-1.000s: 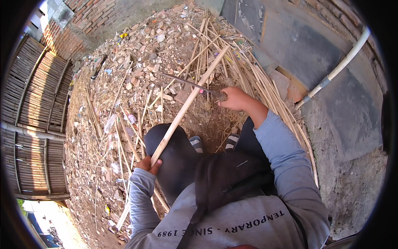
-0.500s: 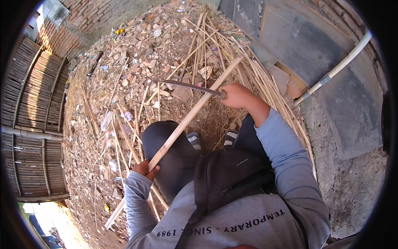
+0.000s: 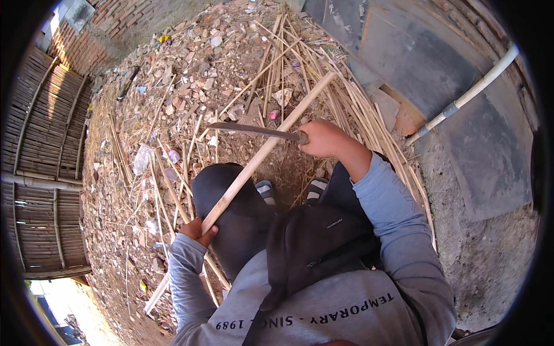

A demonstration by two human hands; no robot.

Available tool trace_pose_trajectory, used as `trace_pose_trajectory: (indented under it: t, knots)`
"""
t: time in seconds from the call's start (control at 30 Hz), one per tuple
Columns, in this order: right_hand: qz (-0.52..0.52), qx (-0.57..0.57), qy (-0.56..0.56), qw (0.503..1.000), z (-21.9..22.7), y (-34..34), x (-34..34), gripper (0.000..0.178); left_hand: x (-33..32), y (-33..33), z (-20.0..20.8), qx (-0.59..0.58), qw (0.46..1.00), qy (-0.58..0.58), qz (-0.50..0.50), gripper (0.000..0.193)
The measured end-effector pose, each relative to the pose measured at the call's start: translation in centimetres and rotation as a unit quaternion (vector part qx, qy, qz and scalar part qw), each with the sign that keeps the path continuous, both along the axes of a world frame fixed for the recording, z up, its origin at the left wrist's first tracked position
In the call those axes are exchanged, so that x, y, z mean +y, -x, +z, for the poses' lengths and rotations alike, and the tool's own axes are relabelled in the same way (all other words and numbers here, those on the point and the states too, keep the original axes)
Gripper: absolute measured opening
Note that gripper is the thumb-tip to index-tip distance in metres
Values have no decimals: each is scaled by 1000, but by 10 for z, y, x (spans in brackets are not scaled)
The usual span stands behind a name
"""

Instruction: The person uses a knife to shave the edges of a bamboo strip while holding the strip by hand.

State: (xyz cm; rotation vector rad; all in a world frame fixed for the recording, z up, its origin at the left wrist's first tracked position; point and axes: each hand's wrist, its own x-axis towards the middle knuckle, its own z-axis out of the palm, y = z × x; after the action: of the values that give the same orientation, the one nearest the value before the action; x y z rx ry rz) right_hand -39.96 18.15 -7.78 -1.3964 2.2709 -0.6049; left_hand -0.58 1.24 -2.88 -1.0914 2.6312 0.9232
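Observation:
A long pale wooden strip, probably bamboo [image 3: 254, 164], slants across my bent knee, from the lower left up to the far right. My left hand [image 3: 198, 232] is wrapped round its lower part, thumb on top. In my right hand [image 3: 323, 138] is the handle of a machete [image 3: 248, 130], the fingers closed on it. The long dark blade points left and crosses over the strip's upper half. Whether the edge touches the wood I cannot tell. The strip's lower end shows again beyond my left sleeve.
Long split strips [image 3: 369, 127] lie heaped at the far right, and more loose strips [image 3: 164, 190] lie left of my knee. Rubble and litter [image 3: 190, 86] cover the ground. A slatted bamboo wall [image 3: 43, 132] stands at left. A white pipe [image 3: 467, 92] leans by dark panels at right.
The machete and my right hand have shifted slightly left and toward me, with the blade lower along the strip. My left hand keeps its hold; the whole view has shifted a little.

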Motion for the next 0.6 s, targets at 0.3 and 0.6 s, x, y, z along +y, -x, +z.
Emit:
trace_pose_trajectory:
  t: [0.3, 0.6]
  knots:
    - [-75, -37, -7, 996, 2, 31, 0, 25, 3, 8, 5, -4, 1000, 17, 5, 43]
    - [31, -14, -14, 999, 0, 3, -2, 25, -8, 0, -11, 23, 997, -63, 36, 40]
